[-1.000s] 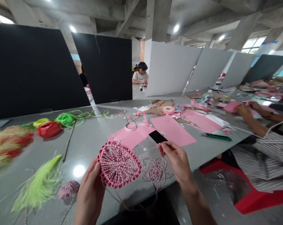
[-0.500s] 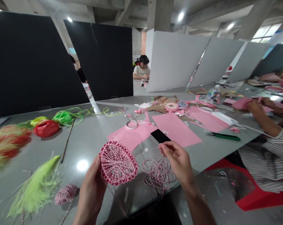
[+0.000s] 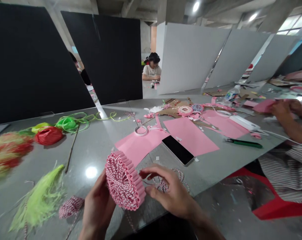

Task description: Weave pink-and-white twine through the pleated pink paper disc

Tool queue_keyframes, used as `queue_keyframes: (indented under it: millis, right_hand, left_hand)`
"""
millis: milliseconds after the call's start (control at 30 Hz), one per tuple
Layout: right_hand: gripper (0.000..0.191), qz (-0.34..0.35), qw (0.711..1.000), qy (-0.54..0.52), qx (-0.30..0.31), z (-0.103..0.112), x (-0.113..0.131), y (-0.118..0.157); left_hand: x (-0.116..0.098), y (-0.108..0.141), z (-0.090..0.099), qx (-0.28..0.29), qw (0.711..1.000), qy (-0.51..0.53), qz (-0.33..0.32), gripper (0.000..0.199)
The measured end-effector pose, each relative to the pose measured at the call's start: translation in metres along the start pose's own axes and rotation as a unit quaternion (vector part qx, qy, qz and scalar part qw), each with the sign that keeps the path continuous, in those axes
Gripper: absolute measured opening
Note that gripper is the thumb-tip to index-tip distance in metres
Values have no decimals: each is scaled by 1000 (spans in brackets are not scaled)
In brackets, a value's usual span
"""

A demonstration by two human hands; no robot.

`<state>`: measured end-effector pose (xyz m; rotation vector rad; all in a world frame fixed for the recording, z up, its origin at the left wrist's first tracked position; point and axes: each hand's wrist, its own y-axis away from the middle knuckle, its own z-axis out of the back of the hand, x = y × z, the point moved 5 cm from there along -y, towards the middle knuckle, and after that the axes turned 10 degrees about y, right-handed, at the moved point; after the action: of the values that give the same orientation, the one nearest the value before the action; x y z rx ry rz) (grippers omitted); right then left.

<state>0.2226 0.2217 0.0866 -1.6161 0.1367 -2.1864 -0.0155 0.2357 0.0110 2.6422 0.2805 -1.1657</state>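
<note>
Left hand (image 3: 98, 206) firmly grasping round pink-and-white twine disc (image 3: 123, 180), right hand (image 3: 169, 191) lightly holding its pleated rim (image 3: 133, 196), fingers curved for even support.

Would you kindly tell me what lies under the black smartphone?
The smartphone lies across the edge of a pink paper sheet and the grey tabletop; whatever is directly beneath it is covered.

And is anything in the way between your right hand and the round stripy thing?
Nothing visible is. The fingers of the right hand are at the rim of the round pink-and-white cord piece, which the left hand holds up. The loose cord lies on the table below, not between them.
</note>
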Motion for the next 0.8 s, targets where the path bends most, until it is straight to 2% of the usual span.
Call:
queue_keyframes:
  millis: [67, 133, 200, 267, 400, 433, 500, 600, 700, 800]
  right_hand:
    - [18, -3, 1000, -21, 3, -14, 3, -1]
    - [5, -17, 999, -33, -10, -21, 2, -1]
    - [4, -25, 999, -39, -24, -24, -2, -1]
    - [5, -24, 998, -45, -37, -25, -5, -1]
    - [6, -31, 996, -58, -53, -27, -10, -1]
    - [6, -32, 996, -59, -50, -28, -11, -2]
    - [7, -26, 997, -65, -35, -31, -12, -4]
    - [9, -21, 995, -93, -27, -32, -14, -8]
    - [6, -45, 989, -137, -33, -29, -19, -9]
    - [6, -53, 987, -151, -32, -23, -20, -9]
  left_hand:
    - [2, 4, -12, 0, 1000, -26, 9, 43]
    - [6, 10, -28, 13, 997, -67, 47, 55]
    - [7, 13, -37, -12, 992, -123, 38, 60]
    - [11, 14, -40, -4, 987, -158, 37, 61]
    - [30, 13, -36, 90, 987, -84, 104, 86]
    - [32, 13, -35, 124, 984, -79, 102, 88]
    - [30, 16, -37, 199, 970, -116, 79, 89]
    - [24, 22, -42, 255, 948, -177, 78, 78]
    - [16, 24, -44, 275, 937, -201, 76, 73]
    - [12, 23, -39, 271, 926, -253, 69, 64]
